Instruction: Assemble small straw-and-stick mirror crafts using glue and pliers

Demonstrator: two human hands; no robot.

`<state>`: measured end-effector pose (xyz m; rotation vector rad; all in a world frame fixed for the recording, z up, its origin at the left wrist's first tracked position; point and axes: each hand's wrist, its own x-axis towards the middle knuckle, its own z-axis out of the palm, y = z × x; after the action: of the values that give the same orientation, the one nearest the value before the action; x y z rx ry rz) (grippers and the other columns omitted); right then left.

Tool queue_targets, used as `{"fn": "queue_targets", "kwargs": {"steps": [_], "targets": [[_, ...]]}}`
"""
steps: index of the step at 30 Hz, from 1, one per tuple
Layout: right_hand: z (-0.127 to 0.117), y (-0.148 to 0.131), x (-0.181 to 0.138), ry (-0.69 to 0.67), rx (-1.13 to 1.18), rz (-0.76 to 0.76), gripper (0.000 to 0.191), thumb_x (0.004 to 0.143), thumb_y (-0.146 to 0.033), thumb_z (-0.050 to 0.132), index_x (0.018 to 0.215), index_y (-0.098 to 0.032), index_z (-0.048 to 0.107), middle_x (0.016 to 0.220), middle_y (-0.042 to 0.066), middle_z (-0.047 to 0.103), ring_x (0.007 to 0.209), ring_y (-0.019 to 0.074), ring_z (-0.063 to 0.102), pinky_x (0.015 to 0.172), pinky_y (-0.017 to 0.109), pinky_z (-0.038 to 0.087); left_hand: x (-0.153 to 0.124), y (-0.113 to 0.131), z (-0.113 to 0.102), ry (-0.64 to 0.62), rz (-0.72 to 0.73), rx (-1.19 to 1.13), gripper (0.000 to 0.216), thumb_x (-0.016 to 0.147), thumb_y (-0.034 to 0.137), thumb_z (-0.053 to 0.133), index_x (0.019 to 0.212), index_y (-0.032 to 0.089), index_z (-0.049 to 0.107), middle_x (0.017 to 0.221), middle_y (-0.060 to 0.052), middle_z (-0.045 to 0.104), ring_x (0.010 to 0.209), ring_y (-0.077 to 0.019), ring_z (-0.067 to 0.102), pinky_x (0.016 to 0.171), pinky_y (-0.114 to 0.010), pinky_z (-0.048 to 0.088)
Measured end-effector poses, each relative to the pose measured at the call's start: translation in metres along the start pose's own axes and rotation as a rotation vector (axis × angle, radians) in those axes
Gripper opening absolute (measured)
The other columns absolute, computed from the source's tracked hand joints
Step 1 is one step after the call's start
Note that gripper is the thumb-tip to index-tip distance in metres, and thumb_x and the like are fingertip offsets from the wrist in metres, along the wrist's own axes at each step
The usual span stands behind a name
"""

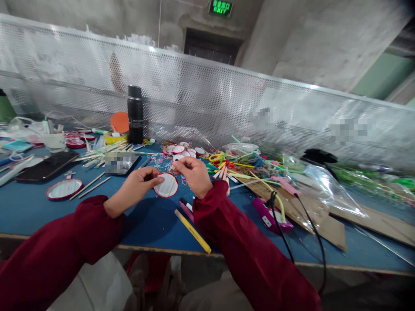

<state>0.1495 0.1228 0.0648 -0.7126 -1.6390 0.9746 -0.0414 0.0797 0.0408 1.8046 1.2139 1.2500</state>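
Observation:
My left hand (138, 185) pinches the left rim of a small round disc (166, 185) with a white face and red edge, held just above the blue table (152, 224). My right hand (193, 172) is closed at the disc's upper right edge, thumb and fingers pinched on it; some thin sticks also poke out under this hand. Both arms wear dark red sleeves. A yellow stick (193, 231) and a pink-and-black marker (186, 206) lie on the table right below my right wrist.
More red-rimmed discs (183, 151) lie behind my hands, one larger (64, 188) at the left. A black bottle (135, 114), phone (46, 166), wooden sticks (90, 185), coloured straws (240, 166), a pink tool with black cable (272, 214), cardboard and plastic bags (324, 190) crowd the table. A perforated metal screen (227, 99) stands behind.

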Motion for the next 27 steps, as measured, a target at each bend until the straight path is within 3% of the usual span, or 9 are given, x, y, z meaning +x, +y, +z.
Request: {"fn": "queue_targets", "kwargs": {"steps": [27], "targets": [[0.0018,-0.001,-0.0004,0.001,-0.01,0.013,0.03,0.075,-0.05,0.074,0.07,-0.022,0.068,0.067,-0.001,0.068,0.064,0.0131,0.062,0.067,0.027,0.054,0.0008,0.0017,0.0003,0.011,0.003,-0.005,0.029,0.077,0.045,0.068,0.072,0.018,0.058,0.067,0.002,0.055,0.062,-0.0126,0.047,0.058,-0.025,0.037]]}}
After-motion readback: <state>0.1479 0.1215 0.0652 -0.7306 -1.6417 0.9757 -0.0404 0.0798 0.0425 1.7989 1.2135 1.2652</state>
